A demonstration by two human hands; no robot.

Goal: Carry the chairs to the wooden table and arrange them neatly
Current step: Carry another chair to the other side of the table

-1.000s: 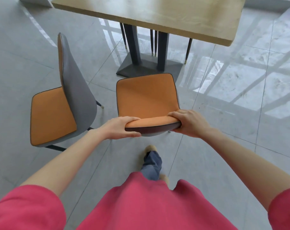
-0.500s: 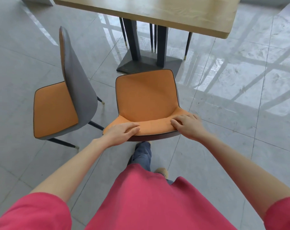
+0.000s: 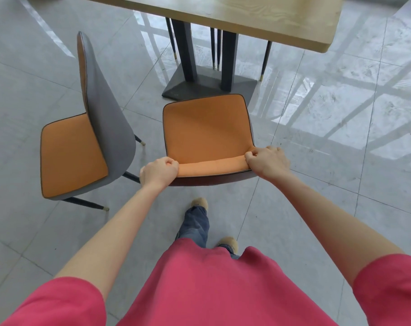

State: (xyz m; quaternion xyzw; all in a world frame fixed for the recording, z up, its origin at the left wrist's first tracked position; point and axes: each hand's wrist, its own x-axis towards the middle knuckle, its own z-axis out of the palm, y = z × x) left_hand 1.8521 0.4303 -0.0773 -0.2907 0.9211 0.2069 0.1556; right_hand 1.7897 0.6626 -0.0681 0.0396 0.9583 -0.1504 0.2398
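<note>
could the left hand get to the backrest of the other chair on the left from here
Probably yes: the left hand grips the held chair, and only bare floor separates it from the grey backrest.

I can read no text, label, brand or number anywhere here, neither on the chairs, the wooden table, the floor tiles, nor on my red shirt.
</note>
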